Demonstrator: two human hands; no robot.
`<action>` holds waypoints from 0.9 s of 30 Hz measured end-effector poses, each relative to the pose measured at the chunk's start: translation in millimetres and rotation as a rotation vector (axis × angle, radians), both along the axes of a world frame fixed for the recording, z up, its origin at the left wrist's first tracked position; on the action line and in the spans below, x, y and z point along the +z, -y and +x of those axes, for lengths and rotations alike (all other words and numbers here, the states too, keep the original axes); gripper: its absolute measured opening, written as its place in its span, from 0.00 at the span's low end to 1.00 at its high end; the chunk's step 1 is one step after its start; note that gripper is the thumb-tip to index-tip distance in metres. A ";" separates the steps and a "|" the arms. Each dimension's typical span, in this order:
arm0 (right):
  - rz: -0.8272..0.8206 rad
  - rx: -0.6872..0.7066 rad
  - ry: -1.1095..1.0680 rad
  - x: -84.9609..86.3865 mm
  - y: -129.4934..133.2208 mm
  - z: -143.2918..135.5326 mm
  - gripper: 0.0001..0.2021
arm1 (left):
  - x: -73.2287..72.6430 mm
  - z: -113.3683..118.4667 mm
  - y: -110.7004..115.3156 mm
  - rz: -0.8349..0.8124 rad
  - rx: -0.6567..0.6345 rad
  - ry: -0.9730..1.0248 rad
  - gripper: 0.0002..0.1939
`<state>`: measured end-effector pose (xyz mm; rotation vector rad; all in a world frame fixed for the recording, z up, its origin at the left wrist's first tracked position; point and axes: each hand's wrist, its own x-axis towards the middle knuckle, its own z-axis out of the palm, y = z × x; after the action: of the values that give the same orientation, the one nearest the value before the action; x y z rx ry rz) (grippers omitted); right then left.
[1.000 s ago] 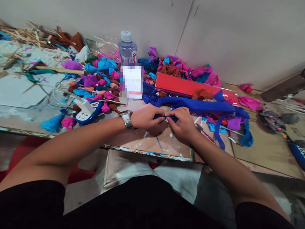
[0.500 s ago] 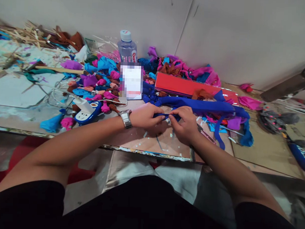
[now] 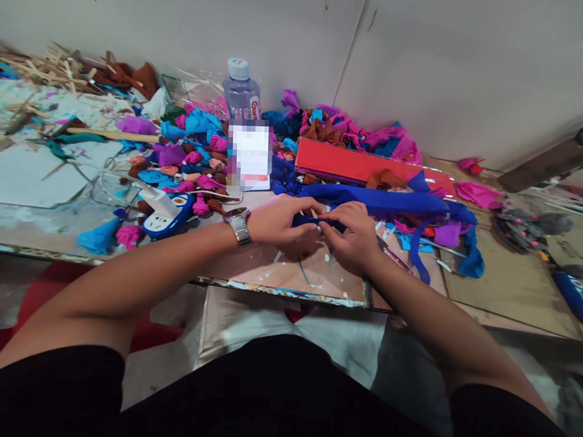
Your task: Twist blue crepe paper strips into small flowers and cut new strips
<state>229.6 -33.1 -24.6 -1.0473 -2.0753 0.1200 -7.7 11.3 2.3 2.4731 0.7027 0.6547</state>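
Note:
My left hand [image 3: 282, 219], with a metal watch [image 3: 238, 225] at its wrist, pinches one end of a dark blue strip [image 3: 307, 219]. The strip's other part is between the fingertips of my right hand [image 3: 352, 236]. Both hands are closed and nearly meet, low over the table's front part. Just beyond them lies a long band of blue crepe material [image 3: 368, 199]. A pink cutter [image 3: 396, 256] rests beside my right wrist, partly hidden by it.
A bottle [image 3: 241, 97] stands behind a blurred white card [image 3: 251, 154]. A red packet [image 3: 370, 165] lies at the back. Many coloured crepe pieces and a power socket [image 3: 166, 220] are at left. Cardboard [image 3: 504, 289] lies at right.
The fingertips have shifted slightly along the dark blue strip, and more of it shows as a wider piece between the hands. The arms have hardly moved.

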 end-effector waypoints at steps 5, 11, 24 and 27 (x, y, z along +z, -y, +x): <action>0.005 -0.015 -0.015 -1.1 -1.5 0.3 0.05 | -0.4 -0.5 -1.0 0.236 0.066 -0.030 0.13; 0.013 -0.012 -0.017 -2.3 -2.1 0.5 0.05 | -1.4 -1.0 -3.0 0.280 0.073 -0.087 0.12; -0.024 0.010 -0.009 -2.4 -1.4 1.6 0.07 | 1.7 -0.2 -2.8 0.017 0.034 -0.097 0.19; -0.033 0.016 -0.010 -1.5 -1.0 1.3 0.07 | 0.8 -0.4 -2.7 0.005 0.018 -0.099 0.19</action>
<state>230.9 -32.1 -26.1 -1.0481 -2.0794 0.1675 -8.1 14.0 3.1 2.5207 0.7618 0.5434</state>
